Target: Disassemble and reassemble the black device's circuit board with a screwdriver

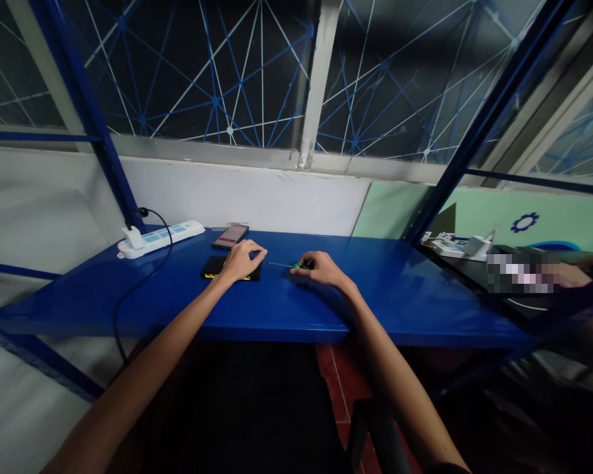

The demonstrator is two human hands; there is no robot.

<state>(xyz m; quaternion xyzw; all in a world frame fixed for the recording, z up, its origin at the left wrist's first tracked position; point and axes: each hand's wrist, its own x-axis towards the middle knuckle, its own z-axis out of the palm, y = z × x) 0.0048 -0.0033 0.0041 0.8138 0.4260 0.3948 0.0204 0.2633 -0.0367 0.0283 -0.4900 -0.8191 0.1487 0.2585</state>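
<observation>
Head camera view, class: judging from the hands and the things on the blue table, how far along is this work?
Done: nothing shows as opened or taken apart; the black device lies flat and whole on the blue table. In hand: the left hand rests on the device, and the right hand holds a green-handled screwdriver, its tip pointing at the device but short of it. Left: any actual work on the device.
</observation>
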